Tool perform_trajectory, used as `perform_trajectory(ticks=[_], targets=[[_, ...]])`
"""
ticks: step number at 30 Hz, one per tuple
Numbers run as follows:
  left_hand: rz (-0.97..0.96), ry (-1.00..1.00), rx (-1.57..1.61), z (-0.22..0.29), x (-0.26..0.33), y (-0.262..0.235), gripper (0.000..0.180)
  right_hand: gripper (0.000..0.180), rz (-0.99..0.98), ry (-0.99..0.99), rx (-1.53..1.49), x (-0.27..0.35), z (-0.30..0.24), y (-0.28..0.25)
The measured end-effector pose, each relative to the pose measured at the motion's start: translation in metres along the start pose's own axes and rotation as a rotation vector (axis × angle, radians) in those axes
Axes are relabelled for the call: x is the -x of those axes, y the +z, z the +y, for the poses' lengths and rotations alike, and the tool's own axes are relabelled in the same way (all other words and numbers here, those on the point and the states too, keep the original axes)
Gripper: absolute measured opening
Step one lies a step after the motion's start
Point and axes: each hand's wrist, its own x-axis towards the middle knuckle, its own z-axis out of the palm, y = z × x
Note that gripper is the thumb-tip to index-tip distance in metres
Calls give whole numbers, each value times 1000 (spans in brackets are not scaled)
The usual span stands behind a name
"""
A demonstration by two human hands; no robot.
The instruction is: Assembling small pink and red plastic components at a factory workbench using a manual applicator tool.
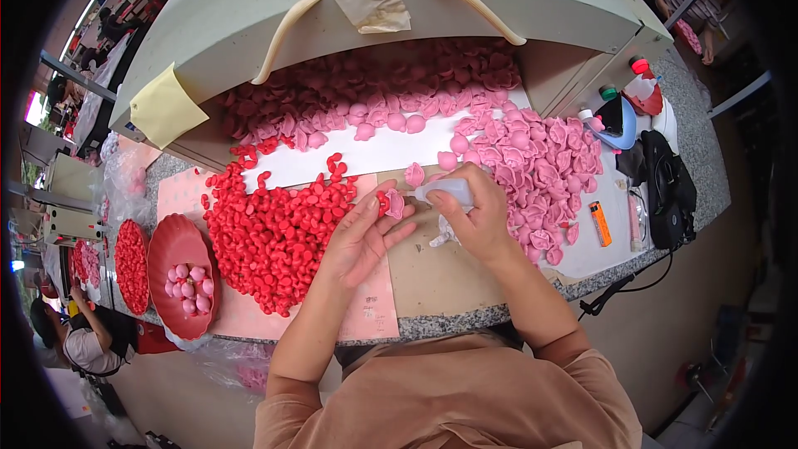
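The left hand (363, 237) lies palm up on the worktop beside the heap of red petals (274, 229), fingers pinching a pink petal piece (392, 203). Just right, the right hand (474, 212) curls knuckles up, gripping a small white squeeze bottle (446, 191) tipped toward that piece.

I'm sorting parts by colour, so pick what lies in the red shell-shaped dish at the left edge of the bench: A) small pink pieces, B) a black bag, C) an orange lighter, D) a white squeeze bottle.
A: the red shell-shaped dish holds a small cluster of pink pieces, while the left hand and right hand work well to its right.
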Motion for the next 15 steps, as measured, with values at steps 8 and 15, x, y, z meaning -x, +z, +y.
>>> perform_trajectory(ticks=[8, 15], targets=[[4, -5, -3, 0, 0, 1, 45, 21, 12, -46, 42, -1, -2, -1], [8, -5, -12, 0, -1, -1, 44, 21, 13, -98, 67, -1, 0, -1]])
